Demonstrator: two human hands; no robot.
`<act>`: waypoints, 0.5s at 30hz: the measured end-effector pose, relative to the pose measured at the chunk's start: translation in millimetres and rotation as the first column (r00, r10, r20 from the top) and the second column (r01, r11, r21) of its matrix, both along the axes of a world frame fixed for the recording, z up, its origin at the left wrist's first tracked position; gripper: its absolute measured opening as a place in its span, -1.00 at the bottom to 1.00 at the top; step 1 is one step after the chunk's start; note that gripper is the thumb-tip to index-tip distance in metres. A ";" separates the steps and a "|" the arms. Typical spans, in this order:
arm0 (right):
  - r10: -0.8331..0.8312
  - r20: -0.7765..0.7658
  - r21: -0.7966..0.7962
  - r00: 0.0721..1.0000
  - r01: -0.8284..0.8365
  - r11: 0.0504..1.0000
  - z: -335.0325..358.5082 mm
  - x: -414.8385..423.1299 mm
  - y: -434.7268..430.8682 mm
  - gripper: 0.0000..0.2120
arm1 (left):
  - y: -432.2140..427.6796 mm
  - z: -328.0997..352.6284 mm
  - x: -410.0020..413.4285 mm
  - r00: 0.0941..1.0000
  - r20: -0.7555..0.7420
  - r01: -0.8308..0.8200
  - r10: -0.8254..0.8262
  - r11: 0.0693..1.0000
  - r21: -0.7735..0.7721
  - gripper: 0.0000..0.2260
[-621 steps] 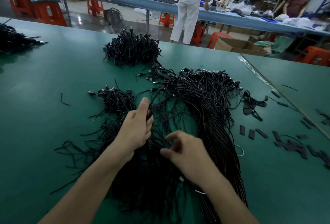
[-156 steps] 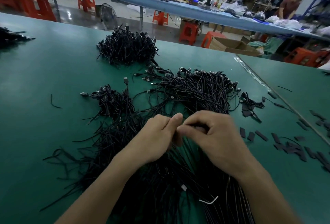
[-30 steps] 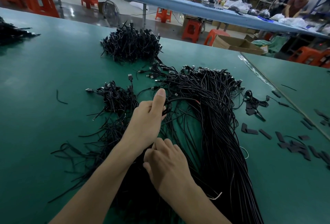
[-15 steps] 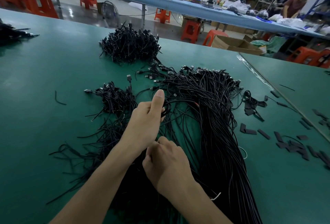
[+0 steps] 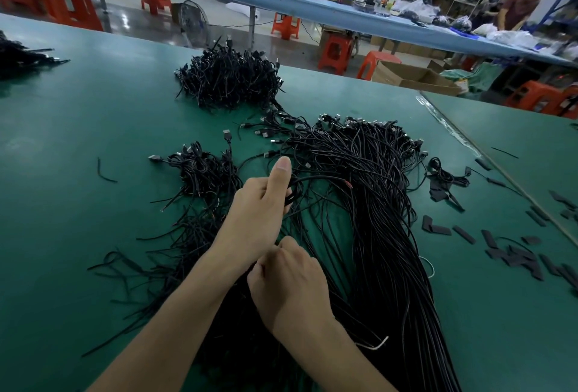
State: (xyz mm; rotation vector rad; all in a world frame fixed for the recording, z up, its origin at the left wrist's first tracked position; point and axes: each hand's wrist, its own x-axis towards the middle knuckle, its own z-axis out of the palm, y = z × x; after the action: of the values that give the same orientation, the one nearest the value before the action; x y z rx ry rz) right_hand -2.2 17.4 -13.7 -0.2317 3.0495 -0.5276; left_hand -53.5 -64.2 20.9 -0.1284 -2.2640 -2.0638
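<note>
Our green desk [image 5: 78, 129] carries a broad sheaf of black cables [image 5: 384, 235], running from the near edge to plugs fanned out at mid-desk. Beyond it sits a tangled far heap [image 5: 230, 82], with a smaller heap [image 5: 203, 172] to its left and another pile [image 5: 18, 58] at the far left edge. Short black strips [image 5: 513, 254] lie scattered on the right, and a cable scrap [image 5: 104, 172] lies on the left.

On the green counter [image 5: 93, 110], the left grip [image 5: 256, 210] holds a looped black cable [image 5: 293, 195], thumb raised. The right grip [image 5: 291, 285] sits nearer, beside the left wrist, fingers curled into the long cable bundle [image 5: 391, 251]. A tangled heap [image 5: 228, 78] lies farther off, and black strips [image 5: 516, 257] lie scattered to the right.
</note>
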 end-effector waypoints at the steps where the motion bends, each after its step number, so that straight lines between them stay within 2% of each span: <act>1: -0.011 0.002 -0.025 1.000 0.011 1.000 3.4 0.2 0.8 -0.79 | 0.1 0.3 -0.1 1.000 -0.003 -0.004 0.004 1.000 -0.005 -0.34; 5: 0.001 0.026 -0.232 1.000 0.005 0.973 17.5 0.7 9.7 -0.78 | 0.6 1.6 0.9 1.000 -0.005 -0.015 0.015 1.000 -0.027 -0.41; 9: -0.082 0.018 -0.566 0.996 0.078 0.821 34.7 -6.6 22.4 -0.87 | 0.0 1.5 1.1 1.000 0.001 0.002 -0.002 0.998 -0.058 -0.42; 15: -0.224 -0.162 -0.767 0.961 0.020 0.642 45.9 -22.8 40.9 -0.80 | 1.5 5.7 4.1 0.998 -0.027 0.063 -0.064 0.997 -0.036 -0.35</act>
State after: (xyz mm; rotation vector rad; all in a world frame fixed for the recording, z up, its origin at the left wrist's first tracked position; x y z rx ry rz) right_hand -25.0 58.3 32.2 -0.0999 2.8401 -1.9264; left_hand -49.4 -62.7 26.5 -0.2323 -2.3096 -2.0391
